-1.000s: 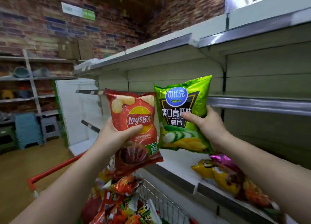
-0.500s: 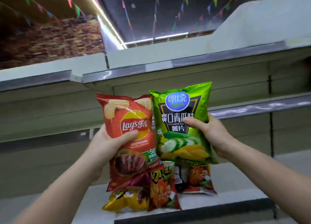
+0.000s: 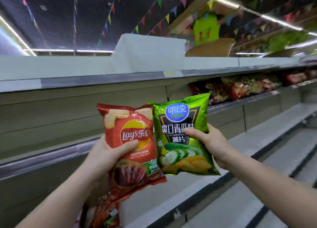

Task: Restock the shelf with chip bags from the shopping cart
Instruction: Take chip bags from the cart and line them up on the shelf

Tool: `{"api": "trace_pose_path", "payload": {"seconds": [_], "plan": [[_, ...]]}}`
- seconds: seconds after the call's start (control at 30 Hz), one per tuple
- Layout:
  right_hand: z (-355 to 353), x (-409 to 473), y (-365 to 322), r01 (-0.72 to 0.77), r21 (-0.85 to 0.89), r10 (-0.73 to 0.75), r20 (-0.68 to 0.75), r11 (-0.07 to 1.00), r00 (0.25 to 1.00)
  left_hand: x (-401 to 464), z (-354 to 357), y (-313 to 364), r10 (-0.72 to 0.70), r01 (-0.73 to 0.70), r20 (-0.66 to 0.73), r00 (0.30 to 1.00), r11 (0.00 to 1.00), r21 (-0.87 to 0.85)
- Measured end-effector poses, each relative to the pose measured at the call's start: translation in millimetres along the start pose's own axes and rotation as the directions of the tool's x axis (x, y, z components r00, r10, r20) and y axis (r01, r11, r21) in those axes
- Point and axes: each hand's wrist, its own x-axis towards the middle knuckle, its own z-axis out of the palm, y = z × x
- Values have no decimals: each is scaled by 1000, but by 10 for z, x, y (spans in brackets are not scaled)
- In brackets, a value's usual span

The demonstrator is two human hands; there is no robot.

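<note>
Both hands [image 3: 109,152] raised — thumbs across bags [image 3: 132,142] (upright).

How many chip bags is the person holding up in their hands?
2. The red bag is in the left hand; the green bag is in the right hand, side by side. More bags lie blurred on the shelf behind, uncounted.

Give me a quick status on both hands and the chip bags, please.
Left hand grips red bag. Right hand grips green bag. Both bags upright, short of the shelf. Nothing in the way.
</note>
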Motion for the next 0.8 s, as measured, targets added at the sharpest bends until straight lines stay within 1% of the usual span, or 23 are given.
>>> {"api": "trace_pose_path", "payload": {"seconds": [0.17,0.27,0.33,0.43,0.57,0.73,0.8], "plan": [[-914,428,-28,14,-28,-16,-63,1000,998,513,956,43,54,-52,70,996,998,-29],[-1356,671,-16,0,-32,-3,-85,999,996,780,1421,47,51,-46,136,989,998,-36],[-1607,804,12,-23,-24,21,-102,999,995,951,1660,52,50,-44,155,987,998,-45],[-1930,1001,65,-39,-39,34,-122,998,992,1202,1966,88,50,-42,187,981,998,-47],[-2281,1294,158,-54,18,57,-168,998,984,1591,2286,115,18,-5,250,968,999,-53],[-2567,1717,231,-56,-3,54,-230,998,972,2094,2555,131,12,-3,242,970,999,-37],[-2657,1911,228,-51,-5,48,-242,999,969,2265,2635,146,13,6,270,963,997,-71]]}}
